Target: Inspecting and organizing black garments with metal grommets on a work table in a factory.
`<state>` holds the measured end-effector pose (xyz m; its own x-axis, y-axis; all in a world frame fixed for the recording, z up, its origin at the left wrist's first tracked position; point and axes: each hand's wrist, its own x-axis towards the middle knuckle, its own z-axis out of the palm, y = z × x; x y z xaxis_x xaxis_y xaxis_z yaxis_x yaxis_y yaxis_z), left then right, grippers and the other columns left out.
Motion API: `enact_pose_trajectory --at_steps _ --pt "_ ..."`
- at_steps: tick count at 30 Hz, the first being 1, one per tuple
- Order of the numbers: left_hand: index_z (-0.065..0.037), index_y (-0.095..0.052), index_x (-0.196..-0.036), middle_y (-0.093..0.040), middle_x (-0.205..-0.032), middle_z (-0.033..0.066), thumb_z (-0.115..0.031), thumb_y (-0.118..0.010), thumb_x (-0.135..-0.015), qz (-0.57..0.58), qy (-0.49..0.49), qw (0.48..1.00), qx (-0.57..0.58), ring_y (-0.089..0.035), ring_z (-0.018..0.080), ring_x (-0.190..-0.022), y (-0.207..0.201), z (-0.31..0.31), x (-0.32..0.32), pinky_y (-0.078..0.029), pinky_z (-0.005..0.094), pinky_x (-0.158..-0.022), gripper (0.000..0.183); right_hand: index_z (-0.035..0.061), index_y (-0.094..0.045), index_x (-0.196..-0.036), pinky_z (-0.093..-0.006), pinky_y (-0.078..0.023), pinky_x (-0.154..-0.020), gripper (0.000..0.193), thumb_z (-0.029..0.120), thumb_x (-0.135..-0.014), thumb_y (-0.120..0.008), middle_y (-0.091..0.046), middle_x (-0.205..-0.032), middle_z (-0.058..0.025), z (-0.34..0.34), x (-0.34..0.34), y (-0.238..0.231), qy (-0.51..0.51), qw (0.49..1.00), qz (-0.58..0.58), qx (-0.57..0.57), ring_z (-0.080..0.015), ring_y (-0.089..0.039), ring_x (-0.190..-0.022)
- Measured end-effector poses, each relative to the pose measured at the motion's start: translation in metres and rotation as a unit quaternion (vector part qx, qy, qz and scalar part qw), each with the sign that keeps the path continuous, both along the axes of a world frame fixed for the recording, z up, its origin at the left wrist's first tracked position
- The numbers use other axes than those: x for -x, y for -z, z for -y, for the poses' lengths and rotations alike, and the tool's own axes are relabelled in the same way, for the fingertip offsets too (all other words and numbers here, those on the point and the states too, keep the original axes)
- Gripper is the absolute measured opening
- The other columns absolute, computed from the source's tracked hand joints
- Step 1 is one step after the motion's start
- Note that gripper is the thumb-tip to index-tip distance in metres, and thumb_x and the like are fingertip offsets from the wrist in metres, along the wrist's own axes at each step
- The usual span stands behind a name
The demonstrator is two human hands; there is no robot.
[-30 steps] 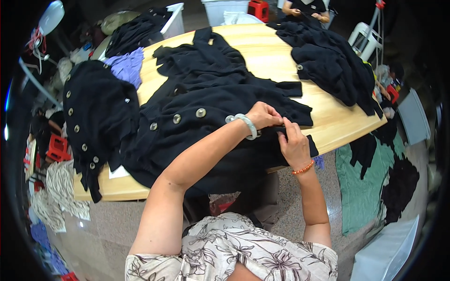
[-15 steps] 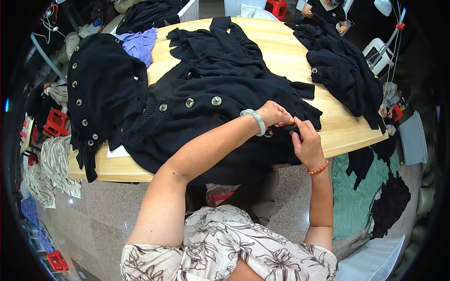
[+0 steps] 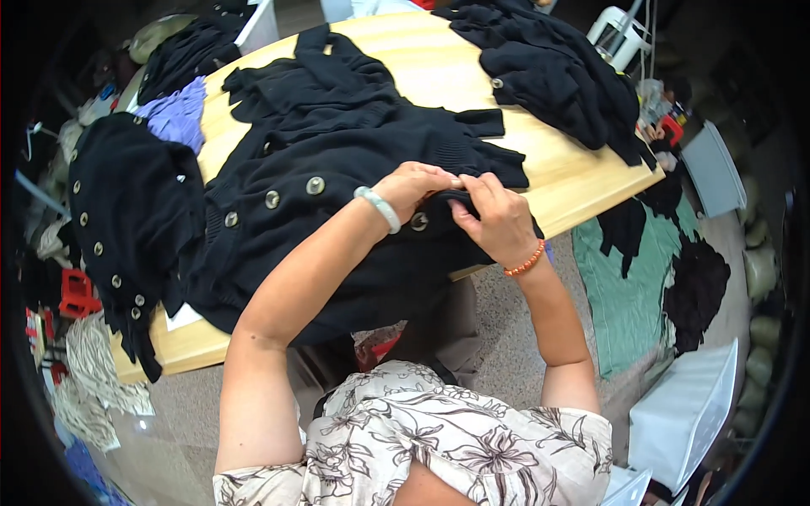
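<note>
Now the black knit garment [image 3: 363,261] shows more of what lies under the hands: a large button [image 3: 419,221], a glimpse half a second ago, stands out plainly just below them, and a folded edge [image 3: 458,195] rises off the cloth as a dark band. The right hand [image 3: 499,221] has turned, so that more of its back faces up — its thumb is tucked beneath that edge and its fingers lie over it, grasping the cloth. The left hand [image 3: 411,187] has come a little higher along the garment with it. Its fingers are drawn together at the tips and meet the right ones; whether cloth or something smaller is between them I cannot tell. My reading is that the work has settled on the edge beside this button, with both hands close on one spot.

The garment lies across the middle of the frame on the pale wooden desk [image 3: 582,181], its front part drooping over the near side; three more buttons [image 3: 272,199] run off to the left. The whole view has shifted too — the person at the upper right has gone out of it, while another black garment [image 3: 126,194] at left and a black heap [image 3: 548,84] at upper right remain on the desk.
</note>
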<state>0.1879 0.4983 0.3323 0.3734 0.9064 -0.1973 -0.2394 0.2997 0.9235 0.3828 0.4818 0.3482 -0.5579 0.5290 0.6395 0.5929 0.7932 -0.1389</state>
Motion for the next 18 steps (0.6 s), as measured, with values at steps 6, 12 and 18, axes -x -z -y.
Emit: enact_pose_trajectory --at_steps 6,12,18 --pt "-0.001 -0.071 -0.102 -0.07 -0.097 0.0016 -0.018 -0.067 -0.093 -0.001 0.024 1.0 0.021 -0.063 0.0087 -0.091 0.001 0.001 0.007 -0.046 0.0219 -0.083 0.02 0.0016 -0.062 -0.102 -0.0366 -0.054 -0.06 0.026 0.016 -0.083 -0.071 -0.058 -0.084 -0.0131 -0.002 -0.001 0.008 -0.006 0.999 -0.016 0.046 -0.0301 -0.064 -0.068" --pt "0.003 -0.069 -0.109 -0.071 -0.098 0.0054 -0.005 -0.069 -0.088 -0.092 0.051 0.989 -0.102 -0.063 0.0068 -0.089 0.024 0.001 0.004 -0.051 0.0209 -0.081 0.022 -0.0029 -0.066 -0.101 -0.04 -0.052 -0.069 0.022 0.011 -0.084 -0.067 -0.063 -0.087 -0.0174 0.002 -0.011 -0.001 -0.026 0.974 -0.092 0.207 -0.0339 -0.064 -0.078" --pt "0.003 -0.07 -0.091 -0.068 -0.09 0.0218 -0.007 -0.066 -0.079 -0.345 -0.072 0.873 -0.338 -0.066 0.0382 -0.09 0.017 0.027 -0.018 -0.052 0.0418 -0.083 0.016 -0.0045 -0.062 -0.112 -0.0319 -0.047 -0.059 0.026 0.001 -0.087 -0.061 -0.059 -0.085 -0.0139 0.002 -0.023 0.013 -0.097 0.961 -0.06 0.253 -0.022 -0.059 -0.064"
